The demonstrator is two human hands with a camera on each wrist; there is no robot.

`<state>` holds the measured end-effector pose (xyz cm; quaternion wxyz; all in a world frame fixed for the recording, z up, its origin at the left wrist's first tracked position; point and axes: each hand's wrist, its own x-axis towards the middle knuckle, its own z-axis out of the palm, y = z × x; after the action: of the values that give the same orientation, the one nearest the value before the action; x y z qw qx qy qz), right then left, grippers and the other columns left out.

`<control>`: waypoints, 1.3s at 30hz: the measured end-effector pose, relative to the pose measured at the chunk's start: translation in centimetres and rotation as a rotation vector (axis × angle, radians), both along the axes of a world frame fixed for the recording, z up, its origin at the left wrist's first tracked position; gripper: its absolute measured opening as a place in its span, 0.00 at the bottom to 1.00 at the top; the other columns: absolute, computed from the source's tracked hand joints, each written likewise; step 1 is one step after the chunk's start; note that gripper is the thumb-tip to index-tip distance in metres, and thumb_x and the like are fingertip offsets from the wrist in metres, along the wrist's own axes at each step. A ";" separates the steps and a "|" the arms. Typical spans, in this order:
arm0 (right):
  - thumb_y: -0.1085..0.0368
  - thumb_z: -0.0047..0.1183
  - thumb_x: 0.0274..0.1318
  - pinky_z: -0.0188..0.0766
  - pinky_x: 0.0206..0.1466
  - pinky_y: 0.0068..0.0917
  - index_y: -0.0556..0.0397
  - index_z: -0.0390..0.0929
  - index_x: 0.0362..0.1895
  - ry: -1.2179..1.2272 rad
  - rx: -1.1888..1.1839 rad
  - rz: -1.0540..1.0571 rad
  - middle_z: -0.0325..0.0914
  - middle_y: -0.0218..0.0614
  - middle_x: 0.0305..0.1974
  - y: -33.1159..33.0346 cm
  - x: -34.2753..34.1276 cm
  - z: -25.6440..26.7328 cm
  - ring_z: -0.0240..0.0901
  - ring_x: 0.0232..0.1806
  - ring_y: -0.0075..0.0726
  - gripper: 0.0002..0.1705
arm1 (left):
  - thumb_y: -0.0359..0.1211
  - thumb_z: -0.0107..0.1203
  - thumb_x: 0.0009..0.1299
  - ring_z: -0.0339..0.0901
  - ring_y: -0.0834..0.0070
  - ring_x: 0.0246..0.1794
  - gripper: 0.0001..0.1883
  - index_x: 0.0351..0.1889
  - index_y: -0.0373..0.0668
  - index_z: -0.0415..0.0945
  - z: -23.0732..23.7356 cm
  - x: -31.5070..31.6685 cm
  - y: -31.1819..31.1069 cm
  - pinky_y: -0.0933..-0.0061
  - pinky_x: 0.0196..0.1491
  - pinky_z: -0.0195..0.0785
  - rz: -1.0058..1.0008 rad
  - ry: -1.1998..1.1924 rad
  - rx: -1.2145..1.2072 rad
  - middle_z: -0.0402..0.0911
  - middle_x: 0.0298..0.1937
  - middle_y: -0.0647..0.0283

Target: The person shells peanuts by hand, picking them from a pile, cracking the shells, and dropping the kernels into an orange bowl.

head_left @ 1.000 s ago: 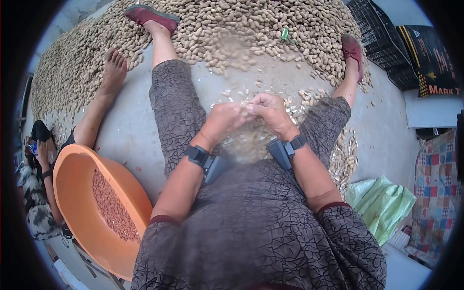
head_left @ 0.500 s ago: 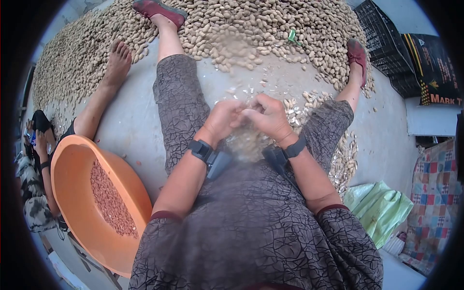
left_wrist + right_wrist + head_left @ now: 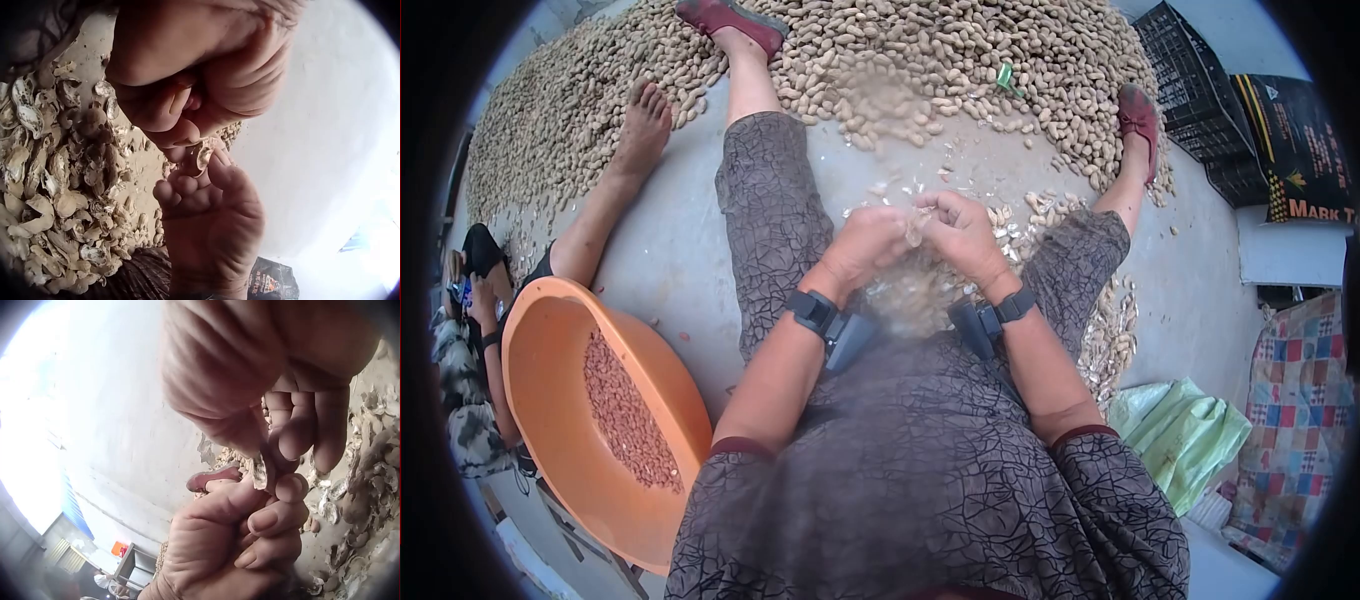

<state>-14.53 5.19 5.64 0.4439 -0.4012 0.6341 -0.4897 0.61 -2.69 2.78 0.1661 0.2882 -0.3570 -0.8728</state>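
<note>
My left hand [image 3: 866, 246] and right hand [image 3: 964, 242] meet over the floor between the spread legs, fingertips together. Between them is a cracked peanut shell [image 3: 203, 159], its pale inside showing. In the right wrist view this peanut shell [image 3: 260, 474] sits between the thumb tips, pinched by both hands. The left hand's other fingers curl into the palm, where a small pink bit [image 3: 195, 100] shows in the left wrist view. Empty peanut shells [image 3: 56, 206] lie heaped below the hands. An orange basin [image 3: 550, 400] with reddish shelled peanuts [image 3: 628, 415] stands left of the left forearm.
A wide pile of unshelled peanuts [image 3: 960, 60] covers the floor ahead, with a green scrap [image 3: 1006, 78] on it. Black crates [image 3: 1200, 110] and a black printed bag [image 3: 1300, 150] stand right. A green sack [image 3: 1180, 440] lies near the right elbow. Another person's bare foot [image 3: 641, 130] is left.
Both hands stay together in front of the lap while the fingers shift; the pale shell now shows between the fingertips. The head view has tilted slightly since the first frame.
</note>
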 end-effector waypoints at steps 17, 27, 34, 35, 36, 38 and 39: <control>0.64 0.53 0.45 0.69 0.29 0.34 0.57 0.76 0.34 0.551 -0.087 0.089 0.76 0.46 0.25 0.4 1.0 1.8 0.74 0.26 0.42 0.12 | 0.23 0.46 0.63 0.64 0.88 0.19 0.06 0.33 0.35 0.75 0.9 -0.7 0.0 0.88 0.17 0.51 -0.039 -0.077 -0.023 0.73 0.25 0.69; 0.62 0.54 0.45 0.71 0.34 0.32 0.57 0.77 0.33 0.531 0.007 0.133 0.78 0.44 0.24 -1.8 -2.1 0.8 0.77 0.27 0.42 0.13 | 0.28 0.47 0.67 0.65 0.86 0.18 0.08 0.34 0.33 0.75 0.4 -0.5 -1.2 0.88 0.14 0.50 0.207 -0.196 0.182 0.73 0.25 0.63; 0.61 0.58 0.48 0.70 0.32 0.25 0.59 0.80 0.39 0.685 0.056 0.006 0.79 0.36 0.25 -6.7 -5.0 -2.2 0.74 0.27 0.28 0.15 | 0.30 0.46 0.70 0.68 0.85 0.20 0.08 0.34 0.36 0.74 -0.3 -1.0 -1.3 0.89 0.16 0.52 0.323 -0.119 0.232 0.75 0.27 0.64; 0.60 0.57 0.48 0.71 0.33 0.27 0.57 0.80 0.40 0.748 0.022 -0.036 0.80 0.40 0.25 -7.6 -5.3 -2.9 0.76 0.28 0.33 0.16 | 0.31 0.46 0.70 0.68 0.85 0.21 0.08 0.36 0.36 0.74 -0.4 -1.0 -1.3 0.89 0.17 0.53 0.313 -0.106 0.200 0.75 0.27 0.64; 0.60 0.57 0.48 0.71 0.33 0.27 0.57 0.80 0.40 0.748 0.022 -0.030 0.80 0.40 0.25 -8.5 -5.5 -3.3 0.76 0.28 0.33 0.16 | 0.31 0.46 0.70 0.68 0.85 0.21 0.08 0.36 0.36 0.74 -0.2 -1.1 -1.3 0.89 0.17 0.53 0.319 -0.106 0.203 0.75 0.27 0.64; 0.59 0.57 0.47 0.72 0.36 0.33 0.53 0.81 0.40 0.883 0.057 -0.058 0.80 0.45 0.27 -9.9 -5.7 -4.2 0.78 0.30 0.43 0.16 | 0.31 0.46 0.71 0.67 0.87 0.21 0.09 0.40 0.35 0.74 0.1 -1.0 -1.4 0.90 0.18 0.52 0.301 -0.076 0.194 0.75 0.27 0.66; 0.59 0.57 0.47 0.72 0.36 0.33 0.53 0.81 0.40 0.881 0.059 -0.053 0.80 0.45 0.27 -10.6 -5.9 -4.8 0.78 0.30 0.43 0.16 | 0.31 0.46 0.71 0.67 0.87 0.21 0.09 0.40 0.35 0.74 -0.1 -1.1 -1.4 0.90 0.18 0.52 0.305 -0.079 0.197 0.75 0.27 0.66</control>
<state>-20.42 -5.38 0.87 0.1297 -0.5423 0.7867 -0.2649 -0.45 -4.13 2.66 0.2533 0.3878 -0.2281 -0.8564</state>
